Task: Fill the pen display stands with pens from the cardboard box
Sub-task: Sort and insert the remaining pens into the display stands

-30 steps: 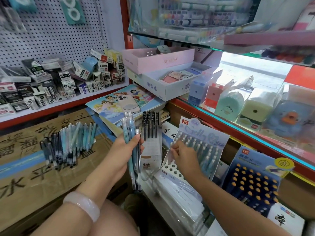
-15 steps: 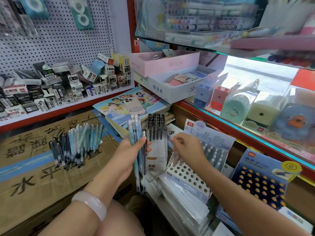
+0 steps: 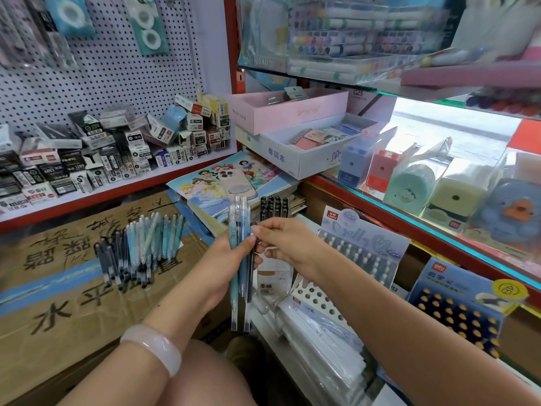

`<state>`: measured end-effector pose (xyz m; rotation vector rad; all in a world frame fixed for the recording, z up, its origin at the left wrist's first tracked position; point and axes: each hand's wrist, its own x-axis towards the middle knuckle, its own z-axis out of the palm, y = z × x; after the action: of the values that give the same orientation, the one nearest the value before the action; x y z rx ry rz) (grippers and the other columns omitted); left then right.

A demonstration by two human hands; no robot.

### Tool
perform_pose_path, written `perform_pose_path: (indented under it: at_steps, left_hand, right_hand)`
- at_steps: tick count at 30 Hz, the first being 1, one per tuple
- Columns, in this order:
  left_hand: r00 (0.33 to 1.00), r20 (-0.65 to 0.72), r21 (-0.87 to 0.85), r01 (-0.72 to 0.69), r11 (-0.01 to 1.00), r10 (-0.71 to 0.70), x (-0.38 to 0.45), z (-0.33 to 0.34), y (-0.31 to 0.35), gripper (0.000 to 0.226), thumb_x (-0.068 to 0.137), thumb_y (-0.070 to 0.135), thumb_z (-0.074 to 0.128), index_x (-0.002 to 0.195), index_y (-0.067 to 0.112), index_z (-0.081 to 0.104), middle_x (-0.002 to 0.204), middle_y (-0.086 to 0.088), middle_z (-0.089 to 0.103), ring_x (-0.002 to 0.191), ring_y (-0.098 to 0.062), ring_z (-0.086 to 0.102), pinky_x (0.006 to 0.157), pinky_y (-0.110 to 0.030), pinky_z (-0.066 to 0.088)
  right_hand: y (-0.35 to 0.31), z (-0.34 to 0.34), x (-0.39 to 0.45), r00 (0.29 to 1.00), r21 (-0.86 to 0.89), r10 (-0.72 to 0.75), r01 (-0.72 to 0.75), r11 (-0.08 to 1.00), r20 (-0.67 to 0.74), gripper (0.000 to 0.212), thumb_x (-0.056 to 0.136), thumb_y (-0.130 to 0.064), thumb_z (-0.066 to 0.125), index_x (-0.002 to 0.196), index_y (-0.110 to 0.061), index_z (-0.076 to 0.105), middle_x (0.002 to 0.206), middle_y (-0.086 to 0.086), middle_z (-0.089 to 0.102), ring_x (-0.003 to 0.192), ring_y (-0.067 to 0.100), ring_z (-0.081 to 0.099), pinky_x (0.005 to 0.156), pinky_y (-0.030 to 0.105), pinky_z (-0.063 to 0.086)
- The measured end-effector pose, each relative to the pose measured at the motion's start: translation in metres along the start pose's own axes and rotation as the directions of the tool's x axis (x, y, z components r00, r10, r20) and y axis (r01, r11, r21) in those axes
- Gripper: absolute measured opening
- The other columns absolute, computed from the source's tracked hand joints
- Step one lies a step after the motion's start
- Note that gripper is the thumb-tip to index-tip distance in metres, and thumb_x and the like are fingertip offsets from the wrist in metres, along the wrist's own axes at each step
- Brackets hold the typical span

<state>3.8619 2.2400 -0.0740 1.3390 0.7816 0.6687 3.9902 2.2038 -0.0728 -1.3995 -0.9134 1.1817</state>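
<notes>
Head view: right hand (image 3: 288,244), fingers (image 3: 257,230) now pinched on one pen of the bundle (image 3: 241,259), having come back from the blue display stand (image 3: 361,253), where it reached a moment ago; judged, the next pen is being drawn for insertion. Left hand (image 3: 227,259) clenched around the bundle, long axis upright, dark tips down. Loose pens (image 3: 140,247) lying on the cardboard box (image 3: 58,303), left. Stand's front holes empty.

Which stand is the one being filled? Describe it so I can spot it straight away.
Below the red-edged glass shelf on the right, several displays lean in a row. The stand being filled is the pale blue-grey one just past the right hand, with cursive lettering; unlike the dark blue stand with yellow-capped pens, many front holes are empty.
</notes>
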Motion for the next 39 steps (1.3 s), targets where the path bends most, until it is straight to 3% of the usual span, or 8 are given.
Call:
perform_pose_path:
  at_steps: [5, 8, 10, 13, 15, 22, 33, 39]
  left_hand:
    - [0.997, -0.034, -0.021, 0.062, 0.998, -0.063, 0.005, -0.007, 0.000, 0.016, 0.096, 0.014, 0.045, 0.098, 0.010, 0.060, 0.076, -0.006, 0.065, 0.058, -0.011, 0.064, 0.055, -0.024, 0.053]
    - [0.987, -0.116, -0.015, 0.113, 0.993, -0.114, 0.012, -0.020, 0.001, 0.014, 0.095, 0.017, 0.047, 0.096, 0.008, 0.058, 0.081, -0.010, 0.064, 0.069, -0.021, 0.062, 0.062, -0.033, 0.053]
    - [0.978, -0.152, -0.078, 0.133, 0.988, -0.144, 0.017, -0.030, 0.002, 0.013, 0.095, 0.016, 0.047, 0.098, 0.006, 0.055, 0.078, -0.010, 0.062, 0.065, -0.021, 0.060, 0.059, -0.035, 0.055]
    - [0.971, -0.186, -0.135, 0.128, 0.983, -0.152, 0.026, -0.044, 0.003, 0.012, 0.096, 0.016, 0.047, 0.094, 0.006, 0.052, 0.073, -0.010, 0.060, 0.053, -0.018, 0.060, 0.050, -0.027, 0.056]
    - [0.968, -0.197, -0.128, 0.130, 0.983, -0.153, 0.031, -0.050, 0.001, 0.013, 0.096, 0.017, 0.047, 0.090, 0.006, 0.053, 0.073, -0.011, 0.059, 0.049, -0.017, 0.057, 0.045, -0.024, 0.053]
    - [0.965, -0.215, -0.089, 0.131, 0.987, -0.147, 0.048, -0.068, -0.006, 0.017, 0.094, 0.016, 0.048, 0.096, 0.000, 0.054, 0.076, -0.012, 0.059, 0.042, -0.011, 0.055, 0.041, -0.020, 0.048]
    - [0.963, -0.223, -0.047, 0.143, 0.989, -0.150, 0.048, -0.072, -0.013, 0.017, 0.094, 0.017, 0.048, 0.088, 0.005, 0.057, 0.074, -0.010, 0.062, 0.049, -0.014, 0.055, 0.045, -0.021, 0.050]
    - [0.962, -0.222, -0.050, 0.152, 0.987, -0.159, 0.042, -0.066, -0.011, 0.014, 0.094, 0.016, 0.049, 0.088, 0.005, 0.057, 0.074, -0.009, 0.062, 0.055, -0.015, 0.056, 0.047, -0.019, 0.052]
  right_hand:
    - [-0.005, -0.003, 0.008, 1.000, 0.051, 0.001, 0.000, 0.999, -0.015, 0.011, 0.092, -0.014, 0.056, 0.082, -0.009, 0.056, 0.071, 0.004, 0.055, 0.063, 0.010, 0.053, 0.059, 0.017, 0.049]
    - [-0.021, -0.017, 0.014, 0.983, -0.005, -0.084, 0.085, 0.996, -0.164, 0.007, 0.092, -0.013, 0.056, 0.093, -0.006, 0.056, 0.077, 0.004, 0.059, 0.066, 0.011, 0.059, 0.064, 0.019, 0.055]
    - [-0.033, -0.032, 0.023, 0.950, -0.054, -0.146, 0.137, 0.989, -0.276, 0.013, 0.092, -0.014, 0.055, 0.101, -0.004, 0.056, 0.079, 0.005, 0.062, 0.065, 0.010, 0.063, 0.064, 0.018, 0.056]
    - [-0.040, -0.052, 0.041, 0.870, -0.287, -0.293, 0.186, 0.940, -0.396, 0.006, 0.093, -0.015, 0.056, 0.089, -0.011, 0.055, 0.077, 0.010, 0.067, 0.069, 0.017, 0.069, 0.072, 0.029, 0.059]
    - [-0.034, -0.059, 0.052, 0.825, -0.443, -0.371, 0.167, 0.881, -0.427, 0.015, 0.093, -0.015, 0.056, 0.079, -0.019, 0.050, 0.078, 0.011, 0.068, 0.071, 0.017, 0.069, 0.074, 0.037, 0.058]
    - [0.011, -0.054, 0.085, 0.850, -0.736, -0.429, 0.074, 0.673, -0.307, 0.014, 0.093, -0.024, 0.055, 0.093, -0.011, 0.049, 0.082, 0.014, 0.065, 0.078, 0.030, 0.065, 0.075, 0.050, 0.054]
    - [0.026, -0.052, 0.103, 0.854, -0.758, -0.457, 0.123, 0.641, -0.248, 0.014, 0.093, -0.022, 0.054, 0.087, -0.013, 0.045, 0.082, 0.016, 0.064, 0.080, 0.033, 0.064, 0.075, 0.050, 0.052]
    - [0.042, -0.049, 0.106, 0.886, -0.752, -0.396, 0.088, 0.653, -0.240, 0.013, 0.091, -0.016, 0.058, 0.084, -0.010, 0.049, 0.077, 0.019, 0.064, 0.078, 0.034, 0.064, 0.075, 0.051, 0.053]
